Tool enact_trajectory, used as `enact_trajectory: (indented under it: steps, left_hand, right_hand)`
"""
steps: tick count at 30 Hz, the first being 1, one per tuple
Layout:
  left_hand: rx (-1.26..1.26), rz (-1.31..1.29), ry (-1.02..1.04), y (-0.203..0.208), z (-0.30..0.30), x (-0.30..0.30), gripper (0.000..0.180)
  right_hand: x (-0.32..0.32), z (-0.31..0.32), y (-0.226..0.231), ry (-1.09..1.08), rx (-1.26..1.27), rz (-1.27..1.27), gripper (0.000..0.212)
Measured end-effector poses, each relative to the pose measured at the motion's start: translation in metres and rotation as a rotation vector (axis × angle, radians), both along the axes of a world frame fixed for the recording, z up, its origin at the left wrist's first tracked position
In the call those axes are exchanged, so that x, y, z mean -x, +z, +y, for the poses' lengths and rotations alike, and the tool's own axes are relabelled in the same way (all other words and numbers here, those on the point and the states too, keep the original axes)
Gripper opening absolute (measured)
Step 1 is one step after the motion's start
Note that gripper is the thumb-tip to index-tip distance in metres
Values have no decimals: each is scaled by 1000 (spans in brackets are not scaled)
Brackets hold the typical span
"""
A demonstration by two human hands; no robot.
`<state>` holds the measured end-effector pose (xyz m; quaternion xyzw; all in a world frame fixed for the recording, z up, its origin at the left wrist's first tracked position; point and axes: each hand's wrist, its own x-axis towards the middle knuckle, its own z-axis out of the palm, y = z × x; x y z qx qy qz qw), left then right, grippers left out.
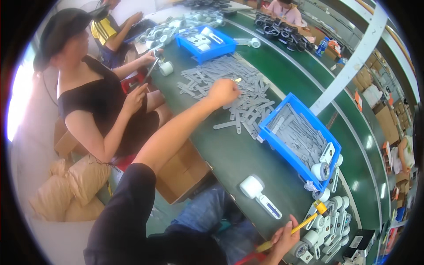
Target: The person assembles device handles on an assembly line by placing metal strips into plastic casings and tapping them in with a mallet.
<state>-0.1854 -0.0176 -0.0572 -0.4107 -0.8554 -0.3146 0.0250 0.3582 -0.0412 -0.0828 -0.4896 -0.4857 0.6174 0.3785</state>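
Gripping a tool (304, 223) with my right hand (285, 239), I have my left hand (224, 92) over strips (256, 108); its hold I cannot tell. The device (253, 187), label (273, 210) unreadable, lies near the edge of the worktop (216, 152), well apart from the strips.

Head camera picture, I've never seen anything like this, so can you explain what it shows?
No machine here: this is bare-handed work, seen through a wide fisheye camera worn on the worker's head, so straight edges bend. On the dark green table lie scattered grey strips, a white round-headed device set apart, and a blue bin of more strips. The left hand is at the loose strips; whether it grips one isn't clear. The right hand holds a yellow tool.
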Motion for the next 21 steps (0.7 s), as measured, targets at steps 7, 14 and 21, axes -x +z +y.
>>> enact_trajectory:
  steps: [7, 14, 21]
  left_hand:
    - [198, -151, 55, -1, -19, 0, 34]
    - [332, -144, -135, -11, -22, -23, 29]
    - [-97, -73, -46, -4, -40, -2, 21]
  right_hand:
    - [-2, 1, -5, -5, -43, -23, 31]
    - [3, 1, -4, -40, -35, -34, 30]
    - [7, -1, 0, -57, -25, -49, 29]
